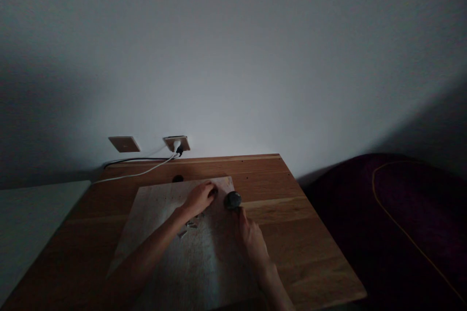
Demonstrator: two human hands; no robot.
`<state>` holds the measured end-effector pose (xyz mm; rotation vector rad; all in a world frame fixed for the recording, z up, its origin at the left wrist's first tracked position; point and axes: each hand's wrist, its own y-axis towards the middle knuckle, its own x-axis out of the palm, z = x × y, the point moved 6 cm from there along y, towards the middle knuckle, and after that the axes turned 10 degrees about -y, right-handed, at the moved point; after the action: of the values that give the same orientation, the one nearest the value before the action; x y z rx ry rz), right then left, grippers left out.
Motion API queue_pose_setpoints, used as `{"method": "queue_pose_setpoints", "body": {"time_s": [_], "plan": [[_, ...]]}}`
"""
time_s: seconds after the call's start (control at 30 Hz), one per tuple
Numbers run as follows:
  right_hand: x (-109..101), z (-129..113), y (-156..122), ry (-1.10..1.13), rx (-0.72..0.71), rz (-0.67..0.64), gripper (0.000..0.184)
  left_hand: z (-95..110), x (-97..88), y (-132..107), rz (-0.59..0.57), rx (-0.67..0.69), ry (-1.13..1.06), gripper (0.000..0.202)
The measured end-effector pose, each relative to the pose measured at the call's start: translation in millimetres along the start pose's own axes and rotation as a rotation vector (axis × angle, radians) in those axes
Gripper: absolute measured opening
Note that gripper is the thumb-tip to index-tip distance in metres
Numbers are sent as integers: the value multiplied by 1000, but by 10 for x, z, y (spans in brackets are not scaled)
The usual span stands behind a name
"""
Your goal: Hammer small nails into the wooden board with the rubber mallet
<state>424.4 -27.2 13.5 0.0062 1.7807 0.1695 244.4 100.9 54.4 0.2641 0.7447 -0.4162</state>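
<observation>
My right hand [252, 239] is wrapped round the handle of a mallet [232, 200] with a dark, rounded head. The head hovers at or just over the right edge of a pale wooden board [175, 262]; whether it touches cannot be told. Close by on its left, my left hand [200, 198] rests at the board's upper right part with its fingers curled and pinched together. What they hold, if anything, is too small and dark to name. Several small, shiny, thin pieces [191, 225] lie loose on the board below my left wrist.
The board lies on a brown wooden table [302, 247] against a pale wall. Behind it, a wall socket [177, 144] carries plugs, with a white cable [146, 173] and a dark one along the back edge. A dark purple rounded surface [365, 194] stands at right.
</observation>
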Motion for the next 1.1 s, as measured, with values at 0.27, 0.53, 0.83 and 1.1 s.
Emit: {"method": "queue_pose_setpoints", "body": {"time_s": [0.27,0.53,0.83,1.1], "plan": [[-90,-6,-5,-25,-29,-62,61,-13,-58,-47,74,-16,-19,16],[-130,-32,-6,-20,-35,3,59,-6,-58,-35,98,-15,-21,6],[-183,-49,41,28,18,-38,43,24,-58,-72,84,25,-23,22],[-67,4,-2,10,-42,51,52,-25,-37,-58,115,32,-63,14]]}}
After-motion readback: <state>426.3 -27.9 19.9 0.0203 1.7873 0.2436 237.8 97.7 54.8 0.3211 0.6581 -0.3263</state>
